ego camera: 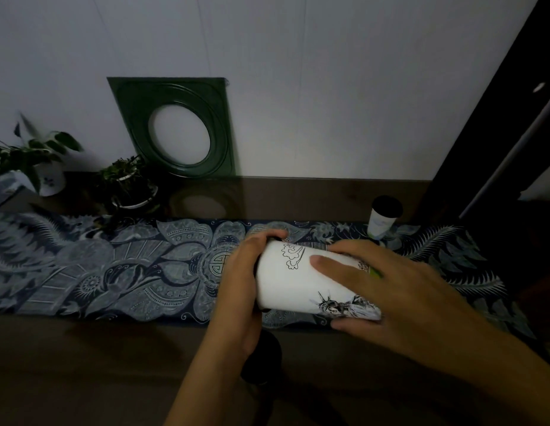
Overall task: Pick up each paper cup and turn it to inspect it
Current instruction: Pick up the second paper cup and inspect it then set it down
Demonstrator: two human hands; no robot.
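A white paper cup [301,281] is held sideways above the patterned runner [113,265], gripped by the left hand [240,290] and the right hand [400,290].

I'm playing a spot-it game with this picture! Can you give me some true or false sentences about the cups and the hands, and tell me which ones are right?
1. The white paper cup with black line drawings is held on its side by both hands. True.
2. Only the left hand touches that cup. False: the right hand grips it too.
3. A second white paper cup with a dark lid stands upright at the far right of the table. True.
4. The green square frame with a round hole lies flat on the blue patterned cloth. False: it leans against the wall, behind the cloth.
5. Two potted plants sit at the far left. True.
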